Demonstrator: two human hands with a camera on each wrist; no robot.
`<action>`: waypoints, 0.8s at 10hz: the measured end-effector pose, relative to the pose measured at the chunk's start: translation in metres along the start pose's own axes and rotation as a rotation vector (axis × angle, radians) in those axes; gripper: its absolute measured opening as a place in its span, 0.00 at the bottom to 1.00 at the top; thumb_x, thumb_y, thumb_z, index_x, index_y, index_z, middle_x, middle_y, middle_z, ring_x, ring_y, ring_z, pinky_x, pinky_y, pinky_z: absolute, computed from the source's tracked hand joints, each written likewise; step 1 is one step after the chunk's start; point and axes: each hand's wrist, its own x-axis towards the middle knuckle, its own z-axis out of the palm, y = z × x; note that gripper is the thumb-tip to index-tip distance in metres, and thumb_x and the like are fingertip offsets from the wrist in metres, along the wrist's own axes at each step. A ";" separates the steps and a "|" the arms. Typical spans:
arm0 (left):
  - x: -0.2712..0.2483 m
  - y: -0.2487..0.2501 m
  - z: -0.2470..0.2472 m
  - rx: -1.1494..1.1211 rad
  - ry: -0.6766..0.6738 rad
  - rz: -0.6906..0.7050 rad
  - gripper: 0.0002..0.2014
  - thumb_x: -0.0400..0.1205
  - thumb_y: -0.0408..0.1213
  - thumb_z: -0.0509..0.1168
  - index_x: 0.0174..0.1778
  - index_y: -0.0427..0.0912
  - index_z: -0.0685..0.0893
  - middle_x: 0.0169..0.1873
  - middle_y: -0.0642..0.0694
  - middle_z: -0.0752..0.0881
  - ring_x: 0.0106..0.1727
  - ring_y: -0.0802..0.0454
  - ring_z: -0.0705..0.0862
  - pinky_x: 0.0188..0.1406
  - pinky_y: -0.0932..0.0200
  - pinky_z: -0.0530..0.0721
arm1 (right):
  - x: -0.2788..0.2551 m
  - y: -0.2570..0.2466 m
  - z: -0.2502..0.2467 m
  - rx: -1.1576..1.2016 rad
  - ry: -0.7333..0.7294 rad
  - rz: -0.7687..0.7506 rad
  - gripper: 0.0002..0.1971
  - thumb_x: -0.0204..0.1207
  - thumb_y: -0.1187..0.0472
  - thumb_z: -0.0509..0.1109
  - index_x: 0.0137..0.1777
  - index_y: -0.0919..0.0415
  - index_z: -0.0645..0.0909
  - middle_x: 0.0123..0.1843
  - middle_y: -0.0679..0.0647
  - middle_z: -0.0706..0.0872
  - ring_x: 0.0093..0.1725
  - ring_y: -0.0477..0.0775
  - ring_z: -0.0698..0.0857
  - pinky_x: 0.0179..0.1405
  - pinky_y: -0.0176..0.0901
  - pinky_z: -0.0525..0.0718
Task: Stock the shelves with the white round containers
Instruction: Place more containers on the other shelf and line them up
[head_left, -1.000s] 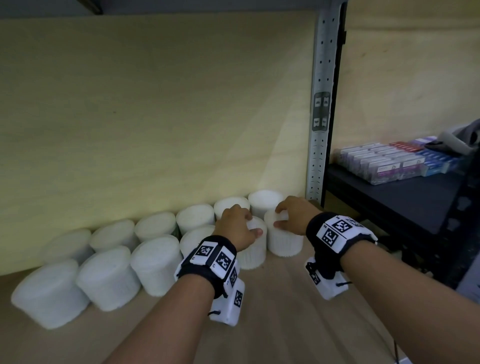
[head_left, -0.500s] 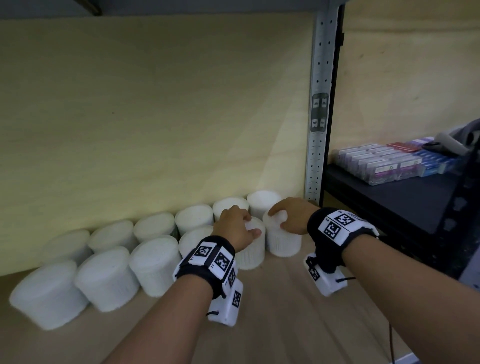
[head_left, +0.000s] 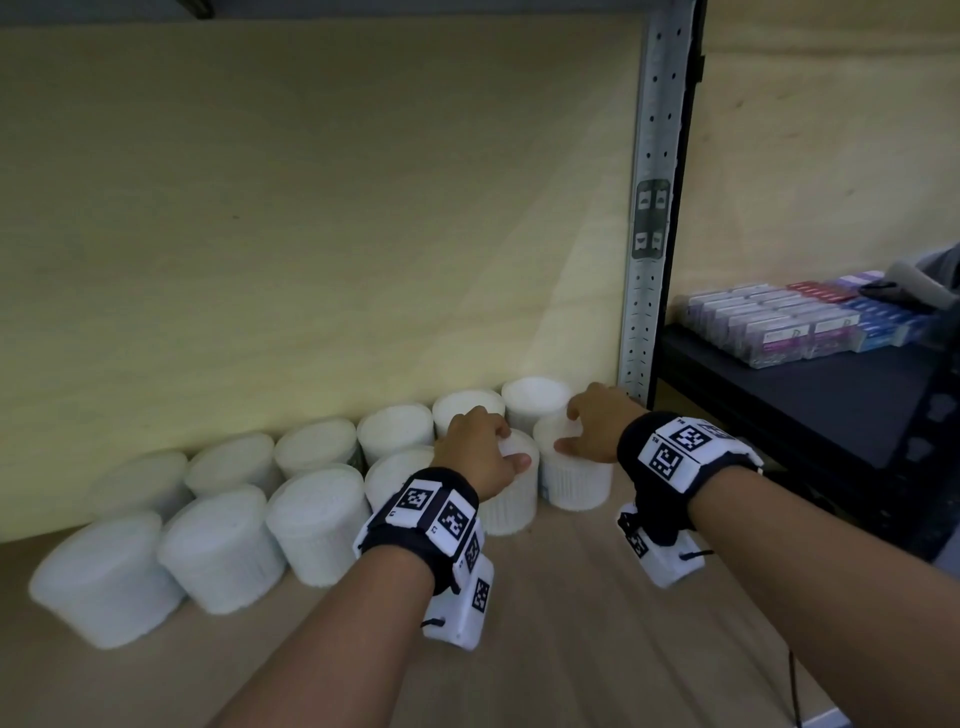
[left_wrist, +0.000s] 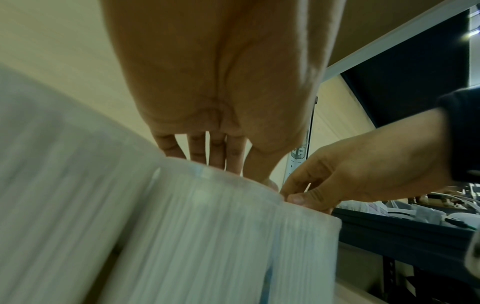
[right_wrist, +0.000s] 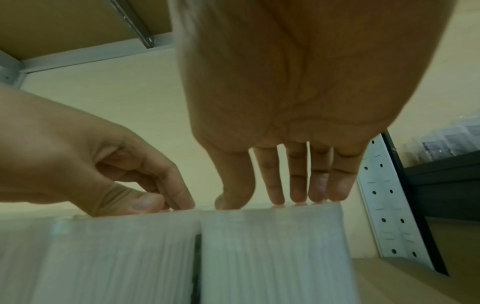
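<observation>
Two rows of white round containers stand on the wooden shelf (head_left: 571, 634) against its back panel. My left hand (head_left: 506, 441) grips the top of a front-row container (head_left: 506, 501), thumb on its near rim and fingers curled over the lid. Right beside it stands the row's last container (head_left: 574, 486), and my right hand (head_left: 571, 428) arches over its lid, thumb near and fingers far. From the left wrist, the left hand (left_wrist: 233, 164) reaches down onto its container (left_wrist: 207, 236). From the right wrist, the right hand's (right_wrist: 272, 201) tips touch the rim of its container (right_wrist: 272, 246).
Several more containers fill the back row (head_left: 395, 434) and the front row (head_left: 317, 519) to the left. A perforated metal upright (head_left: 649, 260) closes the bay on the right. Beyond it a dark shelf (head_left: 779, 415) holds small boxes (head_left: 779, 322). Bare board lies in front.
Both hands stay on the same two containers; the right hand has shifted slightly over its lid. The containers have hardly moved.
</observation>
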 end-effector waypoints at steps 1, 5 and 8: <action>0.001 -0.001 0.001 -0.005 -0.003 -0.007 0.24 0.76 0.48 0.71 0.65 0.43 0.78 0.66 0.45 0.78 0.67 0.47 0.78 0.69 0.51 0.77 | 0.000 0.001 -0.001 -0.009 -0.021 -0.021 0.28 0.80 0.46 0.64 0.76 0.60 0.70 0.74 0.59 0.71 0.74 0.61 0.71 0.73 0.50 0.72; 0.001 -0.002 0.001 0.014 -0.012 0.024 0.24 0.77 0.48 0.70 0.66 0.42 0.79 0.66 0.46 0.78 0.69 0.47 0.76 0.70 0.49 0.75 | 0.000 -0.003 -0.006 0.046 0.010 0.014 0.26 0.81 0.44 0.62 0.74 0.58 0.72 0.74 0.60 0.68 0.75 0.64 0.68 0.74 0.54 0.71; 0.001 -0.002 0.001 0.013 -0.008 0.020 0.24 0.77 0.48 0.70 0.66 0.42 0.79 0.65 0.45 0.77 0.69 0.46 0.76 0.70 0.49 0.75 | 0.001 -0.006 0.002 -0.004 -0.002 0.023 0.31 0.77 0.40 0.65 0.73 0.61 0.72 0.72 0.61 0.71 0.72 0.62 0.71 0.70 0.52 0.75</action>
